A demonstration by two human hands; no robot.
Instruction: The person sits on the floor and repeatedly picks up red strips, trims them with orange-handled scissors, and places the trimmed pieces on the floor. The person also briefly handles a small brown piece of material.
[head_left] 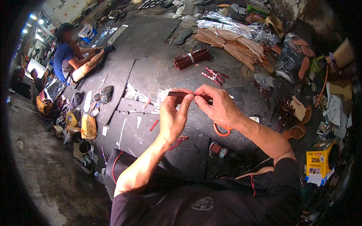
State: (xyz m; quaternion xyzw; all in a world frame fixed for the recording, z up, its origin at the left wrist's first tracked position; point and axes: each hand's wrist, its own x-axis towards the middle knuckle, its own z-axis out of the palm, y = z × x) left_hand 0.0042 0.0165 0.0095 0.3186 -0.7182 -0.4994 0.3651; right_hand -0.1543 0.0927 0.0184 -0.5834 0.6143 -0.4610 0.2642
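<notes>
My left hand (174, 116) is raised over the dark work surface, its thumb and fingers pinching a thin dark brown strip (178, 93). At the strip's right end, the fingertips of my right hand (218, 105) are closed in a pinch, almost touching the left thumb. Just beneath the right wrist lies an orange scissors handle (222, 130); the blades are hidden. Beyond my hands rest a tied bundle of dark red strips (191, 58) and a few small dark red bundles (215, 76). Short red pieces (154, 125) lie near my left forearm.
A large bundle of tan strips (235, 47) spreads at the back right. Shoe soles (304, 56) in plastic are at the right edge, above a yellow can (318, 162). A small red box (215, 147) lies before me. At far left another person (64, 56) sits working.
</notes>
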